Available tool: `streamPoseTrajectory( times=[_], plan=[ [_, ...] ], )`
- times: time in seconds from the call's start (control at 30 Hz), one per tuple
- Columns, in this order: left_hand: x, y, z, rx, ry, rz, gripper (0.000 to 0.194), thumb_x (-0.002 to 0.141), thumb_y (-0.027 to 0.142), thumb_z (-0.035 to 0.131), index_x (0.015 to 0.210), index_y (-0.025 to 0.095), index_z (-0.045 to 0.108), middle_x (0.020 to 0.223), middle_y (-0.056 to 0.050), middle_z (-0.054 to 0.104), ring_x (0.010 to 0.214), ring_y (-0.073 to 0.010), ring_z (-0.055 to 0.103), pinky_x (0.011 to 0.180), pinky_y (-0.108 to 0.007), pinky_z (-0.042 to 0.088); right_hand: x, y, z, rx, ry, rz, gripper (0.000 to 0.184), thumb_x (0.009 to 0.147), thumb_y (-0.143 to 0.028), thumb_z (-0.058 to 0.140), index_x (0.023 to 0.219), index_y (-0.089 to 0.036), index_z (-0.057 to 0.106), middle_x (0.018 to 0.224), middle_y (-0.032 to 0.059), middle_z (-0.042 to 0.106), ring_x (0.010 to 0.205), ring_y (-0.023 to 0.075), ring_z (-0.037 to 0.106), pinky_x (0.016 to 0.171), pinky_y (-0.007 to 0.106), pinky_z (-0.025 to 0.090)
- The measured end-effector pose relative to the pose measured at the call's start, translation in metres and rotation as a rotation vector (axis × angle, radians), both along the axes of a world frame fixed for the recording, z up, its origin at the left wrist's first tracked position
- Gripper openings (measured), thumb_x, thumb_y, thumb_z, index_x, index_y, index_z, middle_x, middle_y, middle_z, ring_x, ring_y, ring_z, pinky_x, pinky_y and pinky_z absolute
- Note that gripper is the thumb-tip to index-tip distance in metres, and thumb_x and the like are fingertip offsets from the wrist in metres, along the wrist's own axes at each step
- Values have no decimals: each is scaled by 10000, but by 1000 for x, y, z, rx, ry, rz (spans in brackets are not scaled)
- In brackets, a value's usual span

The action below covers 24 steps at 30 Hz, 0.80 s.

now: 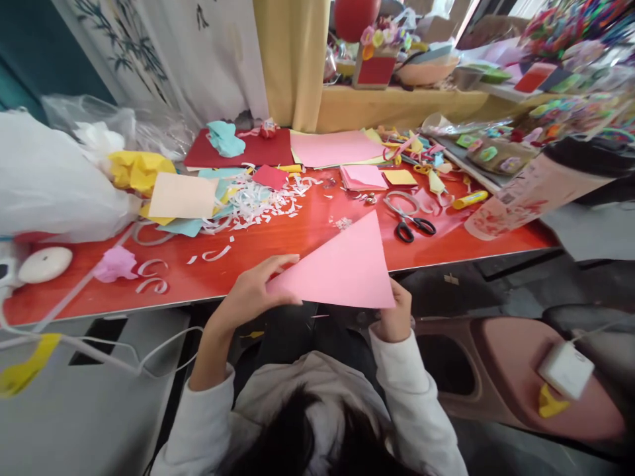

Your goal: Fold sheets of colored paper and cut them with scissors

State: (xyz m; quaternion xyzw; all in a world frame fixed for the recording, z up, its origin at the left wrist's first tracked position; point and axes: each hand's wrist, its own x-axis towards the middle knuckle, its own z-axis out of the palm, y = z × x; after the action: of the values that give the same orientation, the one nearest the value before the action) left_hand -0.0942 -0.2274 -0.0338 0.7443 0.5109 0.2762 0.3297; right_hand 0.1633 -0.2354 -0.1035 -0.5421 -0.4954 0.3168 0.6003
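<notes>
A pink sheet of paper (342, 268), folded to a triangle, is held up in front of me at the near edge of the red table. Its left corner lies between the thumb and fingers of my left hand (258, 287). At the lower right corner my right hand (397, 307) pinches the paper, its fingers partly hidden behind it. One point of the triangle aims away from me, over the table. Just beyond it to the right lie scissors (411, 218) with black handles, blades apart. Small white paper bits (342, 223) lie beside the tip.
White paper shreds (262, 201) and coloured scraps cover the table's left half. Pink squares (364, 177) and a yellow marker (470, 199) lie farther back. A tall cup (530, 188) leans at the right. A white plastic bag (54, 178) bulges at the left. A pink stool (540, 370) stands lower right.
</notes>
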Motion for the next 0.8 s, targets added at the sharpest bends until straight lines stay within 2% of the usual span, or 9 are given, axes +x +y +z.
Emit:
streamPoseTrajectory(
  times=[0.13,0.27,0.33,0.43,0.53,0.6,0.67,0.73,0.8],
  plan=[
    [3,-4,-2,113,65,18,472,794,434,546,1227,256,483,1261,-24,535,1166,-191,483,1001,-336,365,-11,4,0,7,-51,-13,163,683,-294,533,637,-160,611,575,10,584,555,155,495,506,272,421],
    [1,-2,0,111,134,-83,683,689,477,649,1294,266,414,1368,-24,427,1255,-207,391,1045,-331,318,-6,8,3,2,-89,-19,123,674,-223,518,577,-161,562,523,-12,528,510,125,437,459,242,368],
    [-3,0,1,115,152,-145,634,719,448,633,1290,268,426,1378,-22,417,1258,-200,389,1045,-320,315,-2,6,3,7,-132,1,92,665,-189,507,623,-155,582,528,-25,520,493,109,415,451,227,352],
    [-11,2,2,91,80,-165,451,809,369,550,1242,258,490,1303,-19,511,1203,-173,459,1025,-291,333,0,1,4,16,-221,1,103,655,-166,482,622,-151,578,507,-33,499,474,100,388,450,221,334],
    [-17,1,2,-12,-7,-132,499,770,379,599,1244,263,492,1282,-11,534,1179,-187,484,999,-281,356,-2,-1,10,32,-324,-11,151,676,-175,466,530,-160,503,476,-30,458,464,94,360,459,226,316],
    [-16,0,0,-43,-44,-20,436,785,402,572,1194,255,539,1229,-9,577,1127,-200,525,941,-280,401,-3,-1,16,17,-391,1,197,727,-208,469,536,-161,480,476,-37,410,467,85,331,465,222,300],
    [-12,0,-5,-5,-69,210,336,835,422,484,1057,209,620,1054,-25,663,978,-204,599,815,-276,459,-3,0,24,-33,-426,7,271,785,-280,481,544,-162,454,484,-48,339,474,75,289,455,215,266],
    [-7,2,-13,56,-81,429,356,856,437,430,952,165,639,885,-43,684,822,-201,628,690,-275,477,-1,1,30,-97,-424,17,366,816,-376,486,527,-165,410,498,-52,275,481,71,253,441,215,230],
    [-2,4,-20,122,-87,525,358,860,419,422,1029,159,600,891,-56,672,797,-203,628,663,-287,486,2,4,35,-155,-404,65,422,815,-454,485,521,-168,384,513,-49,256,493,73,249,439,218,220]
  ],
)
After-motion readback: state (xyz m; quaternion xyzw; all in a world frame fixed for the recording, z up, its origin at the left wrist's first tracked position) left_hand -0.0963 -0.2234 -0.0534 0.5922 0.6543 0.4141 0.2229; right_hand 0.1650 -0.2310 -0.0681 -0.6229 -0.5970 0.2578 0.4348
